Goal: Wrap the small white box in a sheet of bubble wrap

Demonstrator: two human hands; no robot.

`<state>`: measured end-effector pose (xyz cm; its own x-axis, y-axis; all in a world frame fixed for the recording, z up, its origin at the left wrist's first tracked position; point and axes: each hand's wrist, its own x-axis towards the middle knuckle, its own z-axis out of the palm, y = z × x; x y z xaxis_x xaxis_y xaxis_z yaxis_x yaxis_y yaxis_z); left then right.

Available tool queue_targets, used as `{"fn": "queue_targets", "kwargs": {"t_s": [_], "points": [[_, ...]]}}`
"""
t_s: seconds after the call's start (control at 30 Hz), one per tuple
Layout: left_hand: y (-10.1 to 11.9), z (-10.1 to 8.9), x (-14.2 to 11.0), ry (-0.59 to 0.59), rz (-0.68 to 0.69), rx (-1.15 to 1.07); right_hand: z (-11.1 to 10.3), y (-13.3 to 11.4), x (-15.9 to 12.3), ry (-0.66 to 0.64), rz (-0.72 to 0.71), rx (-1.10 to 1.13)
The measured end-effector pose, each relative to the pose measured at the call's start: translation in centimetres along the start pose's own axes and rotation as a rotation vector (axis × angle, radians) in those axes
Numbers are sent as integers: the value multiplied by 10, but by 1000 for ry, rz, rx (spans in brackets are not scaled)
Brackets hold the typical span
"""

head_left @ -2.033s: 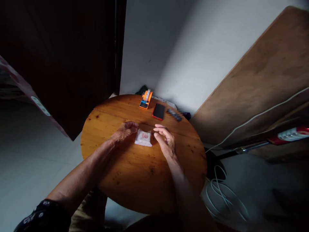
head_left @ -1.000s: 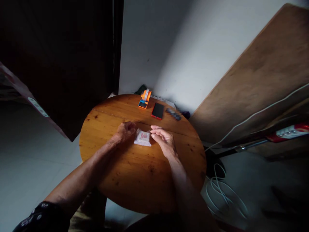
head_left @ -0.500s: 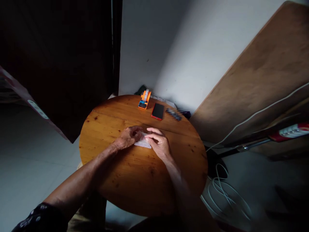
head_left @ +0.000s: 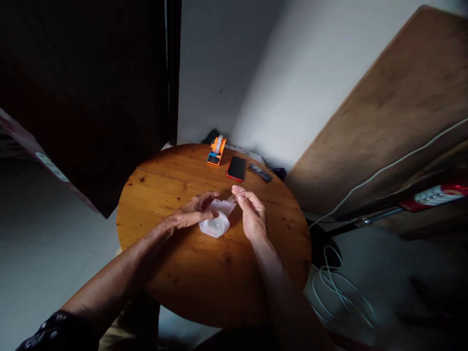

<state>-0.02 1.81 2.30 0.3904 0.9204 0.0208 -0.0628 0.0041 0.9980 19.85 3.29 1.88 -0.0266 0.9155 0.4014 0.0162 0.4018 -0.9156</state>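
left hand (head_left: 193, 212): thumb and fingers spread wide, thumb at the packet (head_left: 215, 227) | right hand (head_left: 255, 213): thumb and fingertips pinched on the packet's thin pale end | packet: between both hands' fingers, above the table (head_left: 219, 278) | beyond the fingertips: phone (head_left: 236, 168), orange tape dispenser (head_left: 217, 150)
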Motion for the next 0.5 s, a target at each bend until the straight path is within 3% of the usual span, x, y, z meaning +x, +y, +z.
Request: {"fn": "queue_targets", "kwargs": {"t_s": [0.17,0.27,0.5], "points": [[0,2,-2,-103,-42,-36,-6,9,6,85,90,31],[-5,2,1,-51,-97,15,-10,11,8,113,177,42],[-18,2,12,114,-73,-69,-14,7,6,-162,334,53]]}}
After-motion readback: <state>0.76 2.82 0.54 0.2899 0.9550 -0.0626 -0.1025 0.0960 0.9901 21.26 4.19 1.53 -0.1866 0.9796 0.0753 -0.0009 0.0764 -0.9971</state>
